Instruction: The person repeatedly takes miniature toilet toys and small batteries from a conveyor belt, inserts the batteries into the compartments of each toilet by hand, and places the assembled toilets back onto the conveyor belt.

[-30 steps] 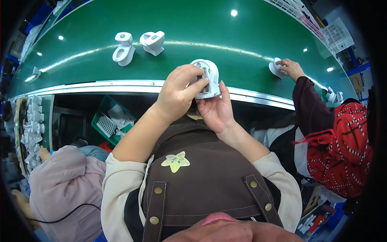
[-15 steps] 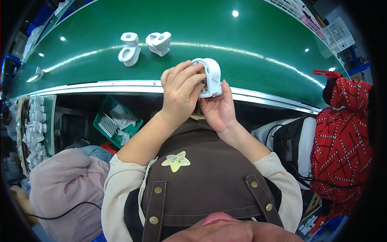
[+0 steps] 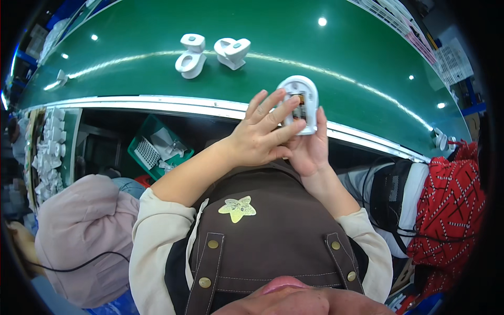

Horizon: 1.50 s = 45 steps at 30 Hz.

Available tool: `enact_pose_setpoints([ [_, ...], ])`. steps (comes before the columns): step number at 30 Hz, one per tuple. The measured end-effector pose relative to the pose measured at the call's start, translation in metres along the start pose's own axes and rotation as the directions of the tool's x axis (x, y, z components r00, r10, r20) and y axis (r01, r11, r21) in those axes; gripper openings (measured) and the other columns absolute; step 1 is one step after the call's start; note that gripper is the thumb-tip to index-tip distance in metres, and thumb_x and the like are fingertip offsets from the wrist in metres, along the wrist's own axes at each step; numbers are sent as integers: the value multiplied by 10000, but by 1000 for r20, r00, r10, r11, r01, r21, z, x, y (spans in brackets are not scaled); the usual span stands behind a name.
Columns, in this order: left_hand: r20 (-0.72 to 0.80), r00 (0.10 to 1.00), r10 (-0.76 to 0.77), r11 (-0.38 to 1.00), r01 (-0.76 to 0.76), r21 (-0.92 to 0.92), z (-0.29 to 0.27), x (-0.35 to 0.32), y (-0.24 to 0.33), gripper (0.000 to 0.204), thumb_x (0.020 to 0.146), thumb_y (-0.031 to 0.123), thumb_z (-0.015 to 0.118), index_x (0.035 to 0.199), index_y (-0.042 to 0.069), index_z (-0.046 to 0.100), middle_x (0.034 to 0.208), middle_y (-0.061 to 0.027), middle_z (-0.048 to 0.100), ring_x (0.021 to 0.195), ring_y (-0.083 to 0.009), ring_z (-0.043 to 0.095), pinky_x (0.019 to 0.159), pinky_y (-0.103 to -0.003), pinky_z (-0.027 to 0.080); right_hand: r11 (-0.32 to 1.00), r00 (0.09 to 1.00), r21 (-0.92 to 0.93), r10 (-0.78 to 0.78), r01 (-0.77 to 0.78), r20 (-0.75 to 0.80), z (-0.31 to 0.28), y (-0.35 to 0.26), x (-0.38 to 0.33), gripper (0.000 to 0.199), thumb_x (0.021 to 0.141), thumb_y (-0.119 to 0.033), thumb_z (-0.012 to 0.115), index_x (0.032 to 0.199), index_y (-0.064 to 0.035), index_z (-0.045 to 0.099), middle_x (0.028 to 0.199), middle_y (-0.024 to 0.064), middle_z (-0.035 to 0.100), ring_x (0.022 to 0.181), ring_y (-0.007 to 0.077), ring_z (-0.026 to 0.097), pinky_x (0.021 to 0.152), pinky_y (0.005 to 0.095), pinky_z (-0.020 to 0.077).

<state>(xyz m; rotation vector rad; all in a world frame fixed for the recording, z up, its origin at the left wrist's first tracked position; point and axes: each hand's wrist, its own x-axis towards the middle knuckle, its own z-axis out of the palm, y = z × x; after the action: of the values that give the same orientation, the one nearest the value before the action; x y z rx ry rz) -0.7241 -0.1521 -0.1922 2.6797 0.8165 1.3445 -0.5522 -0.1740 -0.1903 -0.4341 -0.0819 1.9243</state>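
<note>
A white toy toilet point(image 3: 311, 97) is held over the table's near edge, its underside facing up. In that underside is an uncovered battery compartment point(image 3: 298, 111) with batteries showing. My right hand point(image 3: 311, 157) grips the toy toilet from its near and right side, thumb along its edge. Reaching in from the left, my left hand point(image 3: 257, 134) has its fingers stretched out and spread, the tips over the battery compartment; whether they press on the batteries I cannot tell. Two more white toy toilets stand farther off, one with its seat showing point(image 3: 190, 60), the other turned aside point(image 3: 232, 53).
The green table point(image 3: 157, 86) has a metal-edged front. Below it on the left sits a green basket point(image 3: 137, 137) with white pieces. Co-workers are near: one in a pink top point(image 3: 84, 236) at left, one in red patterned clothing point(image 3: 446, 205) at right.
The toy toilet has turned so its underside and batteries show more fully. My left fingers have spread and slid across it. The whole view has shifted a little.
</note>
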Motion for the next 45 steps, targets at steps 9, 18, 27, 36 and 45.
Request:
enact_pose_setpoints([
  [9, -332, 895, -298, 866, 400, 301, -4, -12, -129, 638, 764, 188, 756, 1345, 110, 504, 1401, -199, 436, 1300, -414, 391, 1057, -515, 309, 990, 895, 130, -99, 46, 435, 51, -36, -65, 627, 906, -333, 640, 1421, -117, 356, 1469, 345, 277, 678, 262, 600, 434, 283, 489],
  [18, -170, 941, -291, 805, 337, 489, 3, -4, -174, 512, 780, 246, 753, 1250, 177, 563, 1081, -18, 600, 1159, -219, 516, 1051, -491, 276, 983, 629, -77, -47, 169, 776, 119, -79, -99, 517, 877, -133, 627, 1137, 87, 238, 1315, 350, 293, 489, 401, 641, 216, 355, 478],
  [27, -143, 963, -230, 830, 271, 487, -27, -21, -193, 490, 767, 224, 759, 1225, 202, 585, 1083, -29, 630, 1070, -240, 582, 1037, -540, 295, 936, 698, -213, -46, 280, 715, 112, -84, -75, 600, 858, -138, 681, 1247, 90, 285, 1437, 345, 204, 525, 308, 641, 269, 301, 479],
  [36, -155, 951, -267, 782, 307, 543, -42, -30, -215, 525, 796, 176, 730, 1289, 217, 551, 1140, -49, 636, 1091, -269, 578, 1082, -568, 265, -96, 754, -884, -486, 457, 442, 23, -37, 113, 537, 851, -211, 750, 1234, -103, 389, 1202, 130, 591, 865, 154, 611, 597, 284, 534],
  [45, -116, 957, -265, 772, 283, 569, -37, -21, -202, 489, 821, 200, 725, 1284, 205, 567, 1123, -40, 623, 1090, -250, 577, 1079, -558, 291, -601, 717, -741, -372, 298, 590, 24, -35, 128, 599, 751, -352, 795, 1198, -78, 505, 1124, 160, 582, 941, 346, 628, 806, 423, 517],
])
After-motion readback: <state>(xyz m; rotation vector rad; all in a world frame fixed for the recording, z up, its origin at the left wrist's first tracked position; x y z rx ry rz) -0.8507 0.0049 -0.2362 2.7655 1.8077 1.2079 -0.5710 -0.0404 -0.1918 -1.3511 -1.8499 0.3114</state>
